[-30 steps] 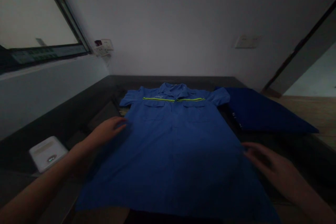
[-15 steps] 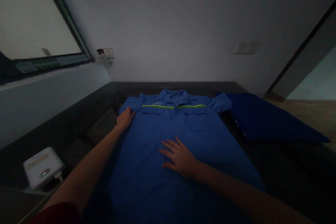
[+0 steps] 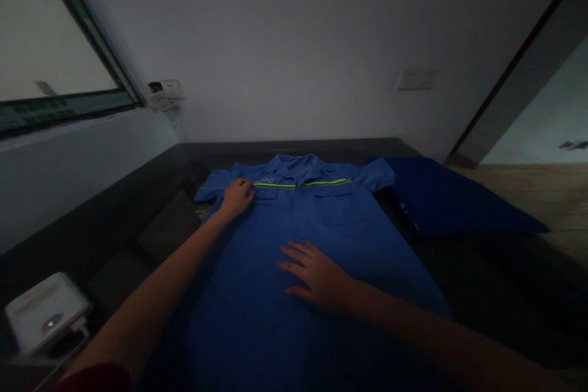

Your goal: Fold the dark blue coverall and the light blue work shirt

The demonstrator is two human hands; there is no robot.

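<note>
In the head view, a blue shirt (image 3: 257, 251) lies spread face up in the middle of a dark surface (image 3: 463, 275), its collar at the far end, short sleeves out to left and right, a yellow-green stripe (image 3: 327, 182) across the chest. The left hand (image 3: 237, 197) is on the left of the chest, at the stripe's left end, fingers slightly bent; I cannot tell whether they pinch any cloth. The right hand (image 3: 316, 272) lies palm down over the middle of the shirt, nearer, fingers spread wide, holding nothing. A white box (image 3: 48, 312) sits near left, and a darker blue sheet (image 3: 459, 202) lies on the right, by the right sleeve. Sockets (image 3: 416, 79) show on the far wall (image 3: 294, 61).
</note>
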